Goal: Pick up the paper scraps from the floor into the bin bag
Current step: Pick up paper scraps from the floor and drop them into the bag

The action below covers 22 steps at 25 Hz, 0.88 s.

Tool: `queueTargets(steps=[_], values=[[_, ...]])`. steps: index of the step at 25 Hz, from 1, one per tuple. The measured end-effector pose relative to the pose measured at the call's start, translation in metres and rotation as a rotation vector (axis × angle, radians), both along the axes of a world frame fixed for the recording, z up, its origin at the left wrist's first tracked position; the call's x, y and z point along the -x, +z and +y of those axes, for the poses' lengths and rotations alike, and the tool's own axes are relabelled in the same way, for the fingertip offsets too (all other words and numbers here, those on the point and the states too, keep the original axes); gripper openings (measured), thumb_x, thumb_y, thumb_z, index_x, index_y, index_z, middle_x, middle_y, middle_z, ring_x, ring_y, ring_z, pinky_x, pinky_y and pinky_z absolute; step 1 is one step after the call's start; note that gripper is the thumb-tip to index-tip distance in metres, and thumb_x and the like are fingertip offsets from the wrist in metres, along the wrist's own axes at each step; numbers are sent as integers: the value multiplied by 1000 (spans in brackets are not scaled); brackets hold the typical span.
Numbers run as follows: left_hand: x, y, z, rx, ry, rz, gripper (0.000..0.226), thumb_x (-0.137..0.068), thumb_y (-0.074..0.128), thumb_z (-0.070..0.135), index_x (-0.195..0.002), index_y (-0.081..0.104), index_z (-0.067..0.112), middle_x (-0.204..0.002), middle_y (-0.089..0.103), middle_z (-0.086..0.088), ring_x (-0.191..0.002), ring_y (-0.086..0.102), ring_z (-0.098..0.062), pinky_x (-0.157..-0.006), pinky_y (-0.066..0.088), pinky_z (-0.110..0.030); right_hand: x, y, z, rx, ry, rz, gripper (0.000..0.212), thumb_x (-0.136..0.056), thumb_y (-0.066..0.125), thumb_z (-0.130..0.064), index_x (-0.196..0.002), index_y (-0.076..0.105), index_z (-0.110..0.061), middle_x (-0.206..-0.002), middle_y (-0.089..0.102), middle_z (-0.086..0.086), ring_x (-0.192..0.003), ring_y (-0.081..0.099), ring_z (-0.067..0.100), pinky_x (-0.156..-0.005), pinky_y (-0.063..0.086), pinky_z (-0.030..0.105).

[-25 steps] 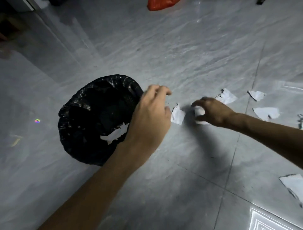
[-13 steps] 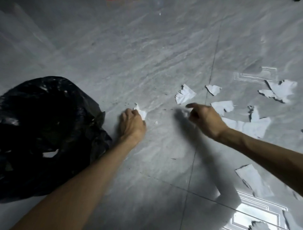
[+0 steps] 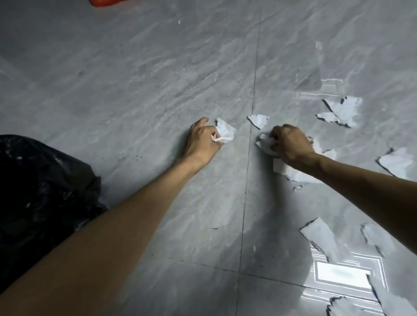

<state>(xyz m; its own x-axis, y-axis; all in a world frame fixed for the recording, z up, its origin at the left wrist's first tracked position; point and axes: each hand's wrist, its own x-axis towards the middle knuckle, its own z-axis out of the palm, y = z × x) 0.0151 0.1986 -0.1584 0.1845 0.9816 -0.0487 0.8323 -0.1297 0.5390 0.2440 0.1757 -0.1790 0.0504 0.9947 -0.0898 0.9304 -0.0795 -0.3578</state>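
Note:
My left hand (image 3: pixel 203 141) rests on the grey tiled floor and pinches a white paper scrap (image 3: pixel 225 132) at its right side. My right hand (image 3: pixel 290 144) is closed around a crumpled white scrap (image 3: pixel 265 143) just right of the tile joint. One loose scrap (image 3: pixel 258 120) lies between and beyond the hands. Several more torn scraps lie to the right, among them a large scrap (image 3: pixel 293 172) under my right wrist and a scrap (image 3: pixel 343 111) farther out. The black bin bag (image 3: pixel 42 194) stands at the left edge, behind my left forearm.
An orange-red object (image 3: pixel 106 2) shows at the top edge. A bright window reflection (image 3: pixel 343 276) lies on the floor at the lower right, with more scraps (image 3: pixel 321 236) around it. The grey floor (image 3: pixel 146 79) stretches bare beyond the hands.
The view has shifted right, so the bin bag sits farther left. My left hand moved right and took hold of a scrap. My right hand closed on another scrap.

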Motion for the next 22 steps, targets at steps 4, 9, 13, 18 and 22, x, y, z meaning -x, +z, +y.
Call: queueTargets(steps=[4,9,13,18,22], values=[[-21,-18,12,3,-102,135,14,-80,67,10,-92,71,4,-121,60,-19,-112,54,-37,-91,39,-30,9,16,-13,-121,-54,279,9,-80,63,-9,-85,66,-3,-77,68,13,-72,62,29,-66,49,31],[-29,-12,-13,-51,47,67,8,-80,61,6,-74,66,8,-85,66,-15,-78,57,-34,-66,41,-31,-8,42,-53,-139,-218,480,4,-80,65,-15,-79,65,-11,-64,61,-5,-60,55,13,-55,40,17],[-24,21,-44,7,190,-155,11,-77,72,18,-76,68,7,-79,67,-7,-71,57,-21,-57,33,-17,-4,52,-83,-84,-205,492,10,-84,63,-17,-79,65,-8,-69,70,4,-59,62,17,-60,44,22],[6,105,-85,5,243,-342,5,-74,69,15,-76,71,10,-63,63,-3,-47,54,-4,-51,42,-19,41,68,-106,35,-153,650,9,-85,63,-11,-77,64,-6,-67,70,10,-50,57,14,-51,46,20],[72,179,-121,-92,205,-367,6,-69,65,23,-68,71,22,-47,59,9,-42,52,-3,-53,45,-21,103,102,-99,92,-140,871,9,-83,61,-3,-76,64,-8,-60,61,2,-48,50,9,-54,43,20]])
